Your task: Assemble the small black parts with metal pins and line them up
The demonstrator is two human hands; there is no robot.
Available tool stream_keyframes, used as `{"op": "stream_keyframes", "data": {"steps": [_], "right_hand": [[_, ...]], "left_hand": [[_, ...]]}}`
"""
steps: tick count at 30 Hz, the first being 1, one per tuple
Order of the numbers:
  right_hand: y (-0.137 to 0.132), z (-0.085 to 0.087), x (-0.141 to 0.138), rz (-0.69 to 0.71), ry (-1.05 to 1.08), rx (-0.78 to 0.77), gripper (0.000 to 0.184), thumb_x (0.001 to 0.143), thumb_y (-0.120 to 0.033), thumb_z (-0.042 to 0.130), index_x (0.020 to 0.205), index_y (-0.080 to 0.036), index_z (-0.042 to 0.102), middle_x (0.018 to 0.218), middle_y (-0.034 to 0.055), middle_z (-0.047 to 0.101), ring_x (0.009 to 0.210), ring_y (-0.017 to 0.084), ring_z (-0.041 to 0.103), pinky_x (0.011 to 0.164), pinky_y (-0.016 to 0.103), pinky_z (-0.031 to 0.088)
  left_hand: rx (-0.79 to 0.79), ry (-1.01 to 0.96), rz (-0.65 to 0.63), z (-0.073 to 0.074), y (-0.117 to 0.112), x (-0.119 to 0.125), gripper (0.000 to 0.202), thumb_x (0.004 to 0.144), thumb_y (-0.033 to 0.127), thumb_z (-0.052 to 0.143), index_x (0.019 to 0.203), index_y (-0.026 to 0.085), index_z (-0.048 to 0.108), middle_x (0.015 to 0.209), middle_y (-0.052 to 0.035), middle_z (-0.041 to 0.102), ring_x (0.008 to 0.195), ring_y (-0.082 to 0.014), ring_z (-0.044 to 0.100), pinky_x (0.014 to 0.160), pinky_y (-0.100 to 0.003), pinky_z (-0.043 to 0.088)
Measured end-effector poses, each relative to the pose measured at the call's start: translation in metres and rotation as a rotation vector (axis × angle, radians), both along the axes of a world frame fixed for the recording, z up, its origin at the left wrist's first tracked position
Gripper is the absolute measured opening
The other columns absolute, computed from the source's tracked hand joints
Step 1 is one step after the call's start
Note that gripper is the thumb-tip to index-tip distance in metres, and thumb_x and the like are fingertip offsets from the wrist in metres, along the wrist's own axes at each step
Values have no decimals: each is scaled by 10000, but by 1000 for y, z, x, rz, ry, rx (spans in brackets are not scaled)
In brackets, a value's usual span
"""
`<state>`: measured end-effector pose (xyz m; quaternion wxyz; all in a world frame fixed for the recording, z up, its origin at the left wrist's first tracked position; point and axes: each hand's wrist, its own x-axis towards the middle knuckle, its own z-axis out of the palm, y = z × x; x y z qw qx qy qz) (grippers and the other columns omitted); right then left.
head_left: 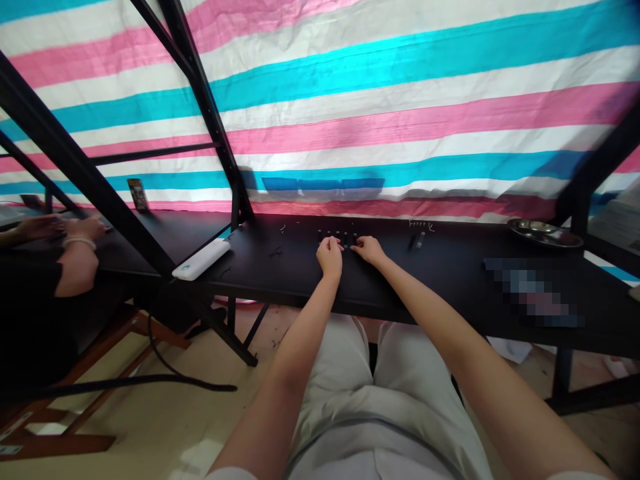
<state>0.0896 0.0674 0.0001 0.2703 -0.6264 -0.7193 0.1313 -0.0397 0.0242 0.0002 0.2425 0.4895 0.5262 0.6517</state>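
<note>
On the black bench [280,273], our left hand [330,259] has bunched fingers, contents unclear; small dark pieces [345,239] form a row beyond and between our hands, presumably for easy reach; our right hand [371,251] curls its fingers, grip indiscernible

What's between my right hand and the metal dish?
Between your right hand and the dish, the head view shows a row of tiny parts and two small pieces.

Looks like a makeshift workshop tbh: striped tarp [400,73] for a wall beyond the hands [330,258] [369,249], long black tabletop [280,280] under them with a row of tiny parts [345,238], black metal frame [201,93] to their left, another person [75,267] at the next tabletop [193,227].
</note>
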Motion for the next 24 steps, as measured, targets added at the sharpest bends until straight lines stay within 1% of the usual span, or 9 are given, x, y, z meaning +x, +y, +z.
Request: {"op": "stream_keyframes", "data": {"steps": [7, 9, 12, 14, 18, 22, 24], "right_hand": [[2, -3, 3, 8, -17, 11, 271, 753, -326, 643, 944, -137, 672, 855, 83, 680, 820, 187, 622, 713, 262, 454], [-1, -4, 9, 27, -45, 27, 290, 765, -327, 628, 974, -129, 664, 838, 83, 676, 813, 190, 619, 726, 273, 456], [-11, -7, 24, 77, -79, 104, 264, 793, -294, 587, 991, -134, 657, 822, 74, 666, 794, 183, 613, 735, 280, 457], [-19, -9, 40, 114, -96, 149, 238, 806, -264, 558, 984, -142, 658, 822, 66, 662, 777, 174, 608, 734, 277, 457], [-35, -11, 80, 108, -140, 180, 218, 799, -239, 536, 950, -146, 664, 815, 59, 663, 750, 168, 604, 728, 274, 459], [-46, -10, 129, 25, -173, 129, 216, 785, -264, 546, 918, -158, 678, 814, 60, 678, 748, 178, 617, 728, 279, 463], [-49, -10, 154, -56, -194, 83, 192, 772, -276, 558, 872, -176, 688, 805, 57, 685, 765, 183, 626, 731, 277, 461]], "left_hand": [[1, 23, -5, 1, -1, 0, 272, 852, 315, 390, 696, 190, 575, 562, -3, 589, 632, -139, 578, 666, -261, 442], [5, 29, -8, 1, -1, 0, 274, 853, 314, 388, 697, 191, 576, 566, -4, 589, 629, -137, 575, 664, -259, 442], [21, 29, -14, 2, -2, 0, 280, 857, 321, 385, 700, 190, 578, 569, -4, 587, 621, -134, 571, 661, -257, 443], [29, 26, -18, 3, -3, 1, 279, 856, 318, 388, 698, 189, 579, 572, -4, 586, 618, -133, 571, 661, -255, 443], [39, 26, -36, 5, -5, 2, 272, 852, 306, 393, 697, 186, 583, 577, -1, 583, 617, -129, 570, 660, -251, 440], [43, 37, -48, 6, -7, 2, 273, 855, 315, 392, 701, 187, 578, 569, 2, 576, 591, -123, 556, 644, -245, 434], [45, 56, -52, 6, -8, 3, 272, 857, 316, 390, 706, 187, 577, 574, 1, 578, 588, -121, 554, 639, -243, 433]]}}
